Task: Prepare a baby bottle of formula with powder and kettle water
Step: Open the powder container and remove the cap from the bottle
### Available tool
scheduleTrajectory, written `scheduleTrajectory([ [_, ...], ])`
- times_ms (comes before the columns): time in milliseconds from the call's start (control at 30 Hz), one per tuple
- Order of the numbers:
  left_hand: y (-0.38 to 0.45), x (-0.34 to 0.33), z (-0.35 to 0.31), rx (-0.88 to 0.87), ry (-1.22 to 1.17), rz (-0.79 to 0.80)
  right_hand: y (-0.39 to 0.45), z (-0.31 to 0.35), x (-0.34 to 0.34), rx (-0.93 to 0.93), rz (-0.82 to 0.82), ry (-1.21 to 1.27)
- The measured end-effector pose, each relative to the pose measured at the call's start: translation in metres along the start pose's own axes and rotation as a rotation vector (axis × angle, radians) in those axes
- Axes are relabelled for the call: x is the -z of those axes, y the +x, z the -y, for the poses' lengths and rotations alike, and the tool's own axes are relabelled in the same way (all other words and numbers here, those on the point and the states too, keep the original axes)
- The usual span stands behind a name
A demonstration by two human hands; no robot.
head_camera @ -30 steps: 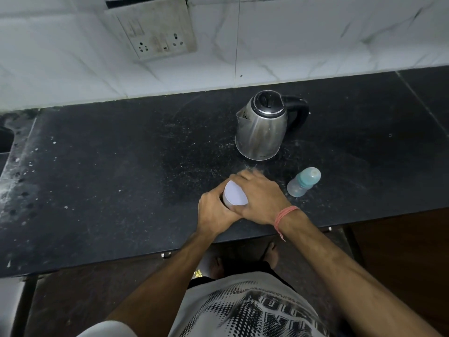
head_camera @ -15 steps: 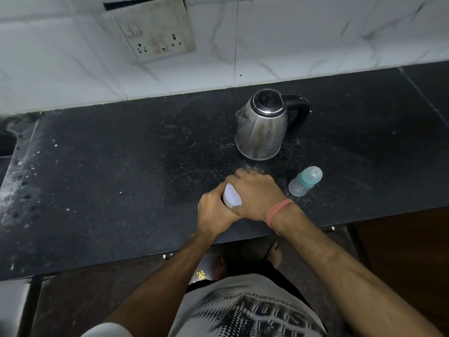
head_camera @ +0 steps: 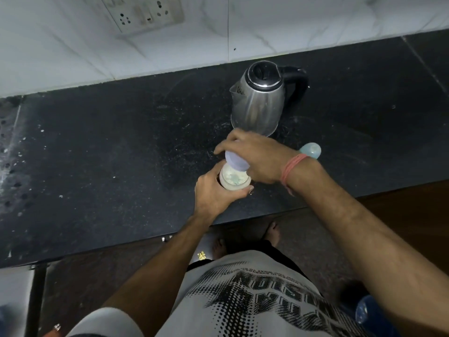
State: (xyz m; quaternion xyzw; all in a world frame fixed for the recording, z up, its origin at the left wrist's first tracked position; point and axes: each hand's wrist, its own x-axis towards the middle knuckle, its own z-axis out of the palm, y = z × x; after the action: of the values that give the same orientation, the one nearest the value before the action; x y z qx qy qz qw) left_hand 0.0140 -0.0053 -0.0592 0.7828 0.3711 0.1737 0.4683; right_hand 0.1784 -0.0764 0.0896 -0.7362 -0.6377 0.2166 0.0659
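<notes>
My left hand (head_camera: 213,193) grips a small white powder container (head_camera: 234,180) standing near the front edge of the black counter (head_camera: 109,154). Its mouth is uncovered and pale powder shows inside. My right hand (head_camera: 257,156) holds the container's lilac lid (head_camera: 235,161), lifted just above and behind the mouth. A steel kettle (head_camera: 258,100) with a black handle stands behind my hands. The baby bottle (head_camera: 311,150), with a teal cap, is on the counter to the right, mostly hidden by my right wrist.
A white tiled wall with a socket panel (head_camera: 143,13) runs behind the counter. The counter's left end (head_camera: 9,152) is speckled with holes and white flecks. Beyond the front edge I see my feet and the floor.
My right hand has lifted the lid off the container, which was covered before. My left hand still grips the container in the same spot. The camera has moved closer.
</notes>
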Motion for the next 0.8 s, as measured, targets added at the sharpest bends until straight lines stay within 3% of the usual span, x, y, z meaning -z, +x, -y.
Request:
scheduleTrajectory([
  [267, -0.001, 0.000, -0.008, -0.085, 0.014, 0.001, -0.046, -0.022, -0.040, -0.249, -0.480, 0.321],
  [433, -0.006, -0.008, -0.003, -0.012, 0.013, -0.015, -0.067, -0.022, -0.089, -0.401, -0.679, 0.390],
  [567, -0.012, -0.008, -0.008, 0.015, 0.049, -0.033, -0.076, -0.029, -0.129, -0.506, -0.721, 0.402],
  [800, -0.017, -0.002, -0.014, -0.080, 0.076, -0.043, -0.087, -0.048, -0.176, -0.522, -0.579, 0.314],
])
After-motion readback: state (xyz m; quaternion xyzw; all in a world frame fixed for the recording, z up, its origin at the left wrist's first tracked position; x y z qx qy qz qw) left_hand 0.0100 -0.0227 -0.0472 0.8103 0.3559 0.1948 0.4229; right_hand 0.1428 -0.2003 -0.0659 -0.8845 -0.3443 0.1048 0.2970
